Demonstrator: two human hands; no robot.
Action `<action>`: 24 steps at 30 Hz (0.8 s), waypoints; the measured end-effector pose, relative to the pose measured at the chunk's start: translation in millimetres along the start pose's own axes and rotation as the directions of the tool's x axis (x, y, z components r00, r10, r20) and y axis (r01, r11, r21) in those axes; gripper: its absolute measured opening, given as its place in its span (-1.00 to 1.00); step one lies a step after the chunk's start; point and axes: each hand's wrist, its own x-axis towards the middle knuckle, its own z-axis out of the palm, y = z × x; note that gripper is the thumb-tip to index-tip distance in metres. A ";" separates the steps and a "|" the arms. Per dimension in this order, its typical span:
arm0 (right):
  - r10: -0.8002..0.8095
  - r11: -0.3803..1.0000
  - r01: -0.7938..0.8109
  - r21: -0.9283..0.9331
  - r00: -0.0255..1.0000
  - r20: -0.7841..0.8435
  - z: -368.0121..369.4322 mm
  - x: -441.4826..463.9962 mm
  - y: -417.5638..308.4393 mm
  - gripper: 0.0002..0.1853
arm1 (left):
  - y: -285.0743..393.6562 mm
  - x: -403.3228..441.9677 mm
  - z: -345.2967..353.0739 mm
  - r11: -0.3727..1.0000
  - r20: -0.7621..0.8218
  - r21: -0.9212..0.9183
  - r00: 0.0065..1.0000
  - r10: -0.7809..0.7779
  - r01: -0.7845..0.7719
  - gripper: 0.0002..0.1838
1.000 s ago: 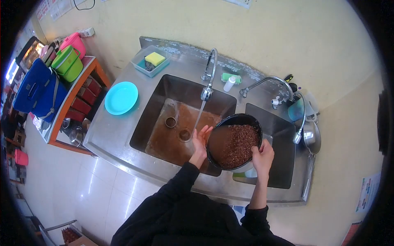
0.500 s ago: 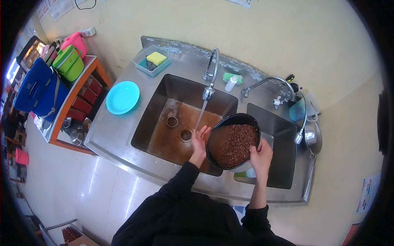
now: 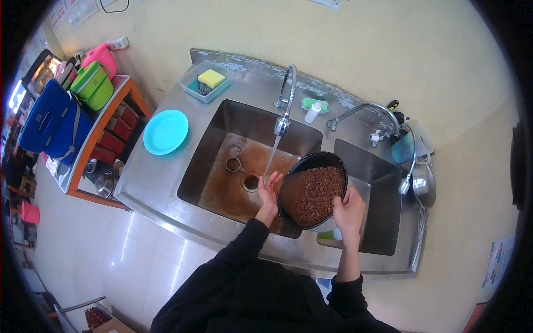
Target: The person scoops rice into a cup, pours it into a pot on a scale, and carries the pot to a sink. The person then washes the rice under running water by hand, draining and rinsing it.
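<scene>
A dark round pot [image 3: 284,208] is tilted to the left over the divider between the two sink basins. Wet reddish-brown grains [image 3: 321,194] lie in it, with brown water on the lower left side. My right hand [image 3: 348,211] grips the pot's right rim, thumb over the edge. Beside the left rim is my left hand [image 3: 268,193], palm up with fingers spread, near the stream from the running faucet [image 3: 281,126]. Whether that palm touches the pot is hard to see. Brownish water wets the left basin [image 3: 219,186] around the drain [image 3: 251,182].
A small metal ring [image 3: 233,164] lies in the left basin. On the counter are a turquoise plate [image 3: 166,132], a plastic box [image 3: 206,83] with a yellow sponge, and a white bottle [image 3: 312,112]. A second faucet [image 3: 366,106] arches over the right basin [image 3: 383,205].
The pot and my right hand have shifted slightly left. My left hand has dropped and moved left a little. Around the drain the brown water looks lower.
</scene>
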 end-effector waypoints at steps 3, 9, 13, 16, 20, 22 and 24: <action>-0.015 1.000 0.015 0.001 1.000 0.000 -0.4 -1.4 -4.2 -0.84 | -1.2 1.8 -2.0 1.000 -0.031 0.013 1.000 -0.006 0.006 -0.29; -0.063 0.997 0.063 -0.050 0.998 0.000 -0.8 -3.4 -11.6 -0.85 | -3.7 5.5 -9.9 0.999 -0.035 0.037 0.999 0.016 -0.015 -0.30; -0.091 0.995 0.090 -0.034 0.996 -0.012 1.8 -4.7 -11.6 -0.82 | -3.4 3.4 -9.2 0.999 -0.071 0.040 0.997 0.019 -0.016 -0.31; -0.144 0.987 0.142 -0.076 0.989 -0.021 3.1 -5.8 -12.6 -0.83 | -4.3 3.5 -10.8 0.999 -0.108 0.050 0.994 0.024 -0.019 -0.31; -0.120 0.989 0.118 -0.088 0.993 -0.007 2.6 -8.2 -14.7 -0.85 | -6.4 7.8 -15.0 1.000 -0.139 -0.029 0.990 -0.009 0.005 -0.32; -0.109 0.993 0.108 -0.047 0.993 -0.034 2.0 -9.3 -10.0 -0.82 | -7.0 9.7 -16.6 1.000 -0.136 -0.028 0.991 -0.010 0.006 -0.32; -0.079 0.997 0.079 0.004 0.995 -0.057 1.0 -10.6 0.9 -0.80 | -7.4 10.8 -17.7 1.000 -0.114 0.012 0.993 0.013 -0.012 -0.32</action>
